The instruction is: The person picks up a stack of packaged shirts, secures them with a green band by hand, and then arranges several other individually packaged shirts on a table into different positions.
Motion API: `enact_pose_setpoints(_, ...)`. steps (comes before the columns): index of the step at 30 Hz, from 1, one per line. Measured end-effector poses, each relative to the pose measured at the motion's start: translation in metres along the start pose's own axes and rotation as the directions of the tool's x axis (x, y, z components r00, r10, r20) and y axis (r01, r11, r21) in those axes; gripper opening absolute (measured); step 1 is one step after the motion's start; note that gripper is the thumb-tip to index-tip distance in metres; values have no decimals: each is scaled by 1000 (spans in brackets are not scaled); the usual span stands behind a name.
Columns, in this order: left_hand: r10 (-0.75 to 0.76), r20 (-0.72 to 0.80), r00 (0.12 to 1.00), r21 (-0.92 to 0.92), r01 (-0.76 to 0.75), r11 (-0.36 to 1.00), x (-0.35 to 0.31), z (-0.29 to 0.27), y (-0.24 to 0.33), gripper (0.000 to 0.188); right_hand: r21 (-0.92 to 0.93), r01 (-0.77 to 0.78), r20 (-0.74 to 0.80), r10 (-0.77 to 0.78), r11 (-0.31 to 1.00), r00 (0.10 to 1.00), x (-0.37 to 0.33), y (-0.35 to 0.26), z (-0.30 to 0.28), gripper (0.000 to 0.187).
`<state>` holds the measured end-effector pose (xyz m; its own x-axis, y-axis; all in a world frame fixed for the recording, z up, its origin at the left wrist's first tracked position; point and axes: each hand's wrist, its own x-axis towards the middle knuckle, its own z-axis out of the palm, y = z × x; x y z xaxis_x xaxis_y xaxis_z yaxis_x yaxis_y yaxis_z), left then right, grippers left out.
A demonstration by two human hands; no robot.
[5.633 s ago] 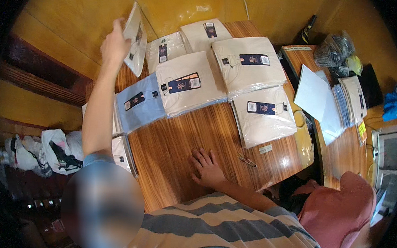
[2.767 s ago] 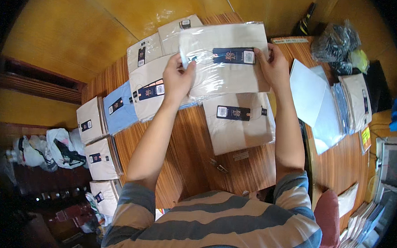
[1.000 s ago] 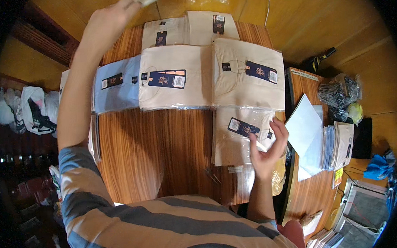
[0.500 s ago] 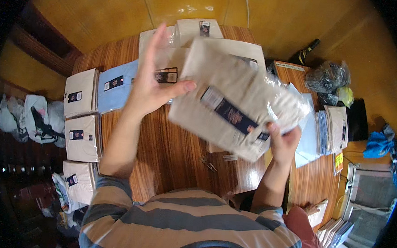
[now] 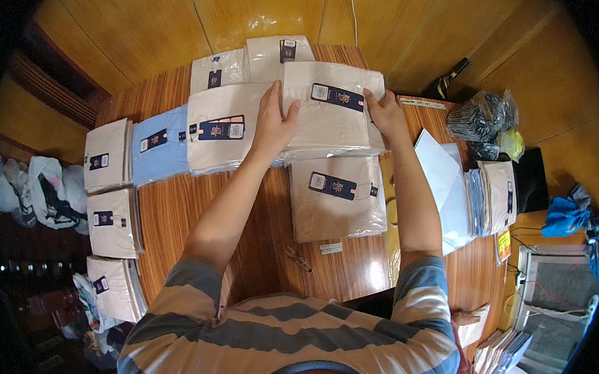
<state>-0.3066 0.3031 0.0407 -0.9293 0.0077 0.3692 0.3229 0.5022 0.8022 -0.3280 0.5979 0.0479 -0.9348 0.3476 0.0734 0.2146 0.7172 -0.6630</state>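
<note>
A beige folded garment in a clear plastic bag (image 5: 326, 133), with a dark hanging tag, lies on top of a pile at the far middle of the table. At its left edge my left hand (image 5: 275, 126) rests upright, fingers stretched out and thumb apart. My right hand (image 5: 386, 117) grips its right edge, thumb on top near the tag and other fingers partly hidden. Nearer me lies another bagged beige garment (image 5: 339, 209). Beside my left hand is a pile of bagged beige garments (image 5: 233, 102).
Bagged beige piles (image 5: 114, 225) line the left side, near a blue pile (image 5: 159, 146). Small metal snips (image 5: 299, 259) and white labels (image 5: 331, 247) lie in front. Rightward are light blue sheets (image 5: 435, 180) and a black plastic bag (image 5: 480, 118). Another person's hand (image 5: 467, 318) shows lower right.
The beige bagged garment held in the air has come down onto the far middle pile. Both hands have moved to its side edges, uncovering the nearer beige garment.
</note>
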Motion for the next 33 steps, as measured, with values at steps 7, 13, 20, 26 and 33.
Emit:
enact_pose_setpoints(7,-29,35,999,-402,40,915,-7,10,-11,66,80,22,95,-29,997,995,-7,-26,6,94)
enact_pose_setpoints(13,76,153,985,27,-81,996,3,-9,31,62,113,194,11,-196,975,981,-11,-29,5,74)
enact_pose_setpoints(20,87,132,987,212,-114,971,-1,13,29,62,23,234,15,-235,972,972,-16,-23,19,62)
enact_pose_setpoints(26,156,97,983,194,-172,966,-2,15,23,62,12,197,15,-197,980,980,-18,-28,22,63)
enact_pose_setpoints(33,147,107,983,247,-169,954,-3,20,19,62,-36,209,6,-209,977,978,-12,-21,30,61)
